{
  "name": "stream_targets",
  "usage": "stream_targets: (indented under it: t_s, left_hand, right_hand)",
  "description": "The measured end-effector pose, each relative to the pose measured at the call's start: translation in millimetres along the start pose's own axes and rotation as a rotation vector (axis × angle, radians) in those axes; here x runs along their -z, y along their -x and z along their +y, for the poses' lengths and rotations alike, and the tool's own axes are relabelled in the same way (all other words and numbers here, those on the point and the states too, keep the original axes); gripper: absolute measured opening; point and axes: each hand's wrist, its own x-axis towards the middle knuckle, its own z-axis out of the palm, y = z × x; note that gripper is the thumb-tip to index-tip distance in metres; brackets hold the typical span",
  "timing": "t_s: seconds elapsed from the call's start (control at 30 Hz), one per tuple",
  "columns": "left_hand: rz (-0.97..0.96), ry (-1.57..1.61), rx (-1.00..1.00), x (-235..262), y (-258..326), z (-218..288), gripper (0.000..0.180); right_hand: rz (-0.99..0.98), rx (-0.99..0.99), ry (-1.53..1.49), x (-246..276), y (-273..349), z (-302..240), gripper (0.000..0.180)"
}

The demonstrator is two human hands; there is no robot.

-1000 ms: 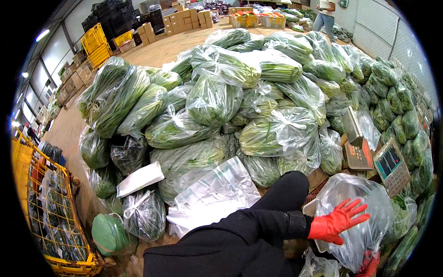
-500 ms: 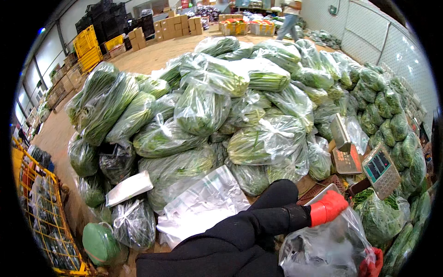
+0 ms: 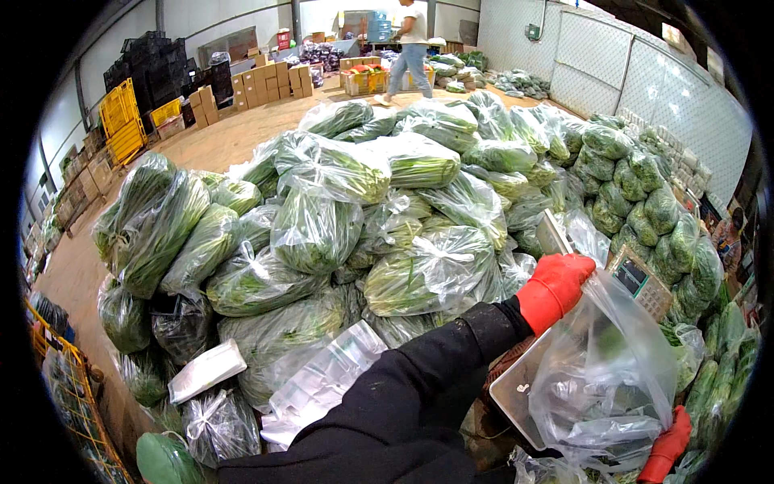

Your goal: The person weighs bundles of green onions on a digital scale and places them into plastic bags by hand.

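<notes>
One yellow wire cage [image 3: 71, 383] stands at the far left, with a green rounded bundle [image 3: 165, 460] near it. Next come a black bag [image 3: 181, 327], a white flat packet [image 3: 207, 371] and, below that, a bag with a white tie [image 3: 222, 423]. Pale plastic sheets [image 3: 326, 387] lie before the large heap of bagged green vegetables [image 3: 322, 234]. Across them reaches a black sleeve [image 3: 419, 367], ending in the red-gloved left hand [image 3: 556, 292], closed and pinching the upper edge of a clear plastic bag [image 3: 609, 363]. That bag hangs open-looking over the right part of a light-rimmed tray [image 3: 512, 391]. Behind it shows a keypad display [image 3: 641, 282]. The red-gloved right hand [image 3: 667, 448] touches the bag's lower right side; its fingertips are unclear, so I cannot tell whether it grips. Long green gourds [image 3: 713, 379] lie farthest right.
</notes>
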Motion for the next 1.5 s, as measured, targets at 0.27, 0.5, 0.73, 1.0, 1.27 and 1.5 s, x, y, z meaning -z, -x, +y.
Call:
stream_targets:
  t_s: [0.27, 0.5, 0.73, 1.0, 1.27, 1.5]
  left_hand:
    - [-0.288, 0.166, -0.242, 56.2, -48.5, 63.1, 0.061]
    - [0.471, -0.092, -0.412, 119.8, -122.5, 11.9, 0.037]
    - [-0.106, -0.214, -0.402, -6.7, 44.4, -40.0, 0.019]
    - [-0.129, 0.099, 0.278, -42.5, 109.4, -95.5, 0.039]
    - [-0.152, 0.066, 0.667, -38.4, 55.1, -65.2, 0.047]
    - [-0.261, 0.84, 1.095, -51.4, 45.3, -61.4, 0.04]
  right_hand:
    - [-0.186, -0.584, -0.637, 40.9, -22.5, -18.1, 0.024]
    - [-0.02, -0.534, -0.787, 94.8, -72.3, -97.8, 0.024]
    - [-0.371, -0.669, -0.656, 7.1, 7.9, -80.3, 0.025]
    - [-0.508, -0.704, -0.671, -38.6, -32.6, -93.1, 0.032]
    - [-0.713, -0.77, -0.786, -65.0, -108.3, -110.8, 0.056]
    - [-0.416, -0.623, -0.776, -15.7, -117.3, -120.2, 0.083]
